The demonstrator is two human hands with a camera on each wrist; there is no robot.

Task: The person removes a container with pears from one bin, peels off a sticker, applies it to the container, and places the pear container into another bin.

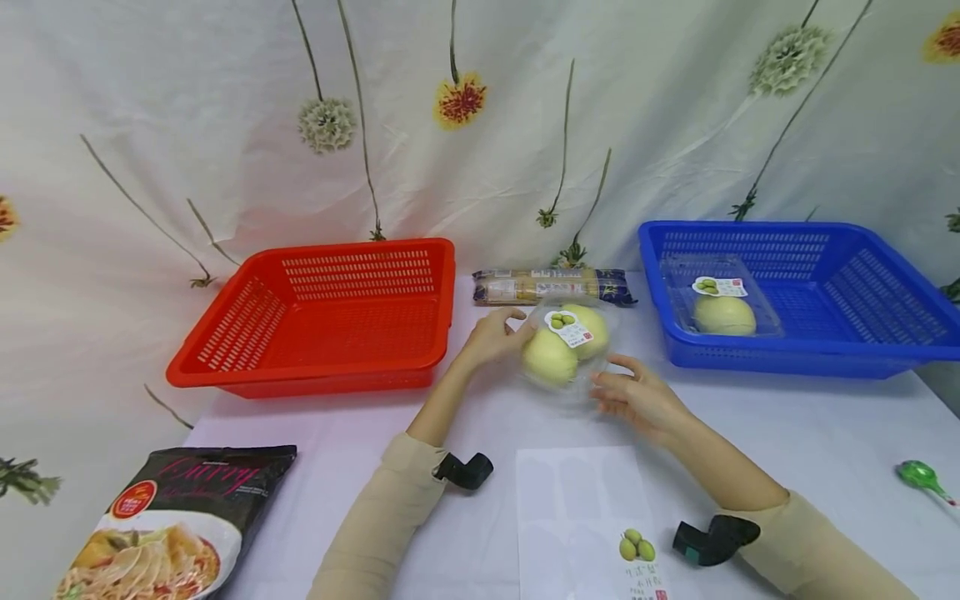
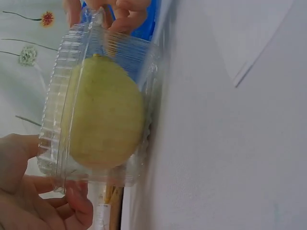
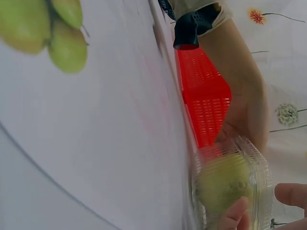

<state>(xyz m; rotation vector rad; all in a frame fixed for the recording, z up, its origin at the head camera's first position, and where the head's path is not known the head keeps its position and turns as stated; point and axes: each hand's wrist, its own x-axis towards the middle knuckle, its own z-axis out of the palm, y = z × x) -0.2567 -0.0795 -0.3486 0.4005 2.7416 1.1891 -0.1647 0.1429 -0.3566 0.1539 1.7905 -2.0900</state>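
A clear plastic clamshell box with two pale green pears and a white pear-printed label is between both hands in the head view. My left hand grips its left edge, thumb on one side and fingers on the other, as the left wrist view shows. At the opposite edge, the fingers of my right hand pinch the box's rim. Whether the box touches the table cannot be told. A label sheet with one pear label left of several spaces lies on the near side.
A red basket stands at left. The blue basket at right holds another labelled clear box with a pear. Long noodle packs lie behind. A black noodle bag lies front left, a green shiny spoon-shaped item far right.
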